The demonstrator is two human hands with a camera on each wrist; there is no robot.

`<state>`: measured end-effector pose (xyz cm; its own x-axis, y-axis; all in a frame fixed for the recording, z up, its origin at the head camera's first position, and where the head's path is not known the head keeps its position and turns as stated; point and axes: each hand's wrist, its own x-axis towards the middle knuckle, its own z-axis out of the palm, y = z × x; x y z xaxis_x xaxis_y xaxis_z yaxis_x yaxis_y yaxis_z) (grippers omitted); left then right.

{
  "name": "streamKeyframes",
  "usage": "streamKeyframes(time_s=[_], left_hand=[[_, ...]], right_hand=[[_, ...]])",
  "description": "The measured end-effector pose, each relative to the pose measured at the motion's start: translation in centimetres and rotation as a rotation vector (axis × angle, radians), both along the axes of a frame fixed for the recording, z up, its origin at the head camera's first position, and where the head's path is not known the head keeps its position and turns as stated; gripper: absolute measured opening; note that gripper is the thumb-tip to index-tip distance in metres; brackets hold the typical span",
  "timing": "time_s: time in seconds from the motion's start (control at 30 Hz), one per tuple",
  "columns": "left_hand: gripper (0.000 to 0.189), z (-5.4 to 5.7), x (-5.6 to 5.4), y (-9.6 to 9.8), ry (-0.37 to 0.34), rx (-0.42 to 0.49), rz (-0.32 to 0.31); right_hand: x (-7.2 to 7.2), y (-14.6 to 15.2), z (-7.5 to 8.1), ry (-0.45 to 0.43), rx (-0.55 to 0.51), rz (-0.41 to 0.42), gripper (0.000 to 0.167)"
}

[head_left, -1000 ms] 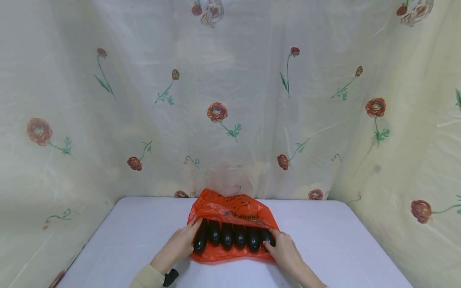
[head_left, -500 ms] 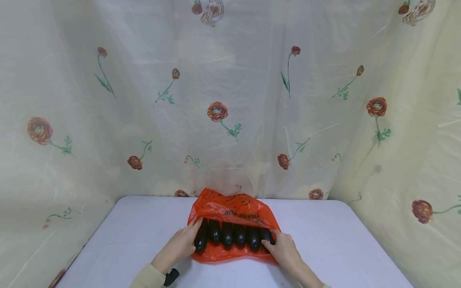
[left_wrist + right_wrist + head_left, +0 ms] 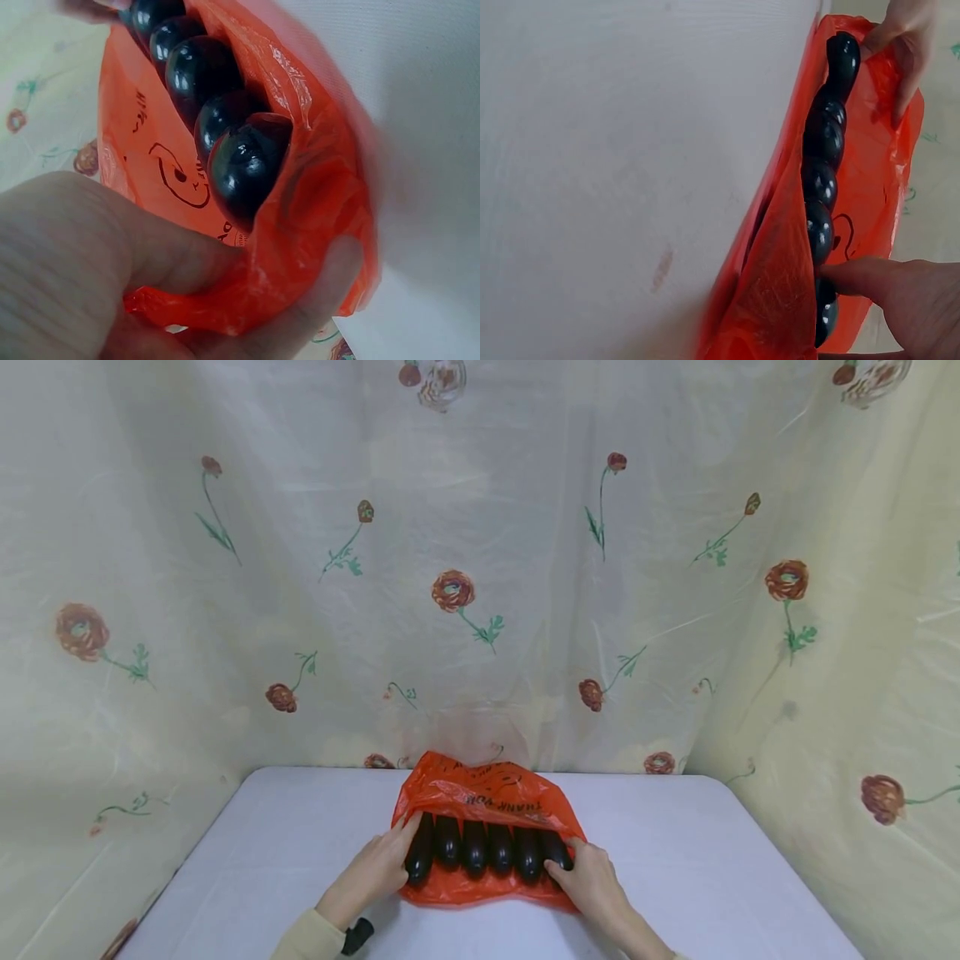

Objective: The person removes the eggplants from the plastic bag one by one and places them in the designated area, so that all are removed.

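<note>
A red plastic bag (image 3: pixel 491 793) with black lettering, including THANK YOU, lies with its mouth towards me. Inside, several glossy dark eggplants (image 3: pixel 474 847) stand side by side in a row. My left hand (image 3: pixel 375 868) pinches the bag's left side, with crumpled plastic between thumb and fingers in the left wrist view; its fingertips are beside the leftmost eggplant (image 3: pixel 247 169). At the opposite end, my right hand (image 3: pixel 596 881) grips the rightmost eggplant (image 3: pixel 555 850), thumb on top and fingers along the bag's right side. The eggplants' far ends are hidden under the bag's upper layer.
The bag rests on a white table (image 3: pixel 300 827), near its back edge. A pale curtain (image 3: pixel 525 527) with red flowers hangs behind and at both sides. A black strap (image 3: pixel 357 937) shows at the left wrist, beside a cream sleeve (image 3: pixel 307 937).
The hands, bag and eggplants hold almost the same places. Only the bag's upper layer has shifted a little, and the view has tilted slightly.
</note>
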<state>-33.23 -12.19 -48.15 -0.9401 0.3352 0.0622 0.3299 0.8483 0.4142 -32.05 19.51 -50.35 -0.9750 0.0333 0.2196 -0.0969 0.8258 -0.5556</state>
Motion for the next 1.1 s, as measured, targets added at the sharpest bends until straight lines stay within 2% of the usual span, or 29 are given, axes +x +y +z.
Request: streamKeyframes(time_s=[0.23, 0.4, 0.73, 1.1], left_hand=[[0.081, 0.1, -0.1, 0.0, 0.016, 0.0, 0.007], [0.079, 0.1, -0.1, -0.1, 0.03, -0.002, 0.001], [0.08, 0.0, -0.1, 0.2, -0.012, 0.017, 0.012], [0.079, 0.0, 0.0, -0.1, 0.036, 0.019, -0.012]], right_hand=[[0.3, -0.3, 0.4, 0.015, 0.007, -0.027, 0.037], [0.7, -0.3, 0.7, 0.011, -0.006, -0.031, 0.039], [1.4, -0.2, 1.4, -0.131, -0.02, -0.038, 0.04], [2.5, 0.0, 1.8, -0.111, -0.002, -0.048, 0.04]])
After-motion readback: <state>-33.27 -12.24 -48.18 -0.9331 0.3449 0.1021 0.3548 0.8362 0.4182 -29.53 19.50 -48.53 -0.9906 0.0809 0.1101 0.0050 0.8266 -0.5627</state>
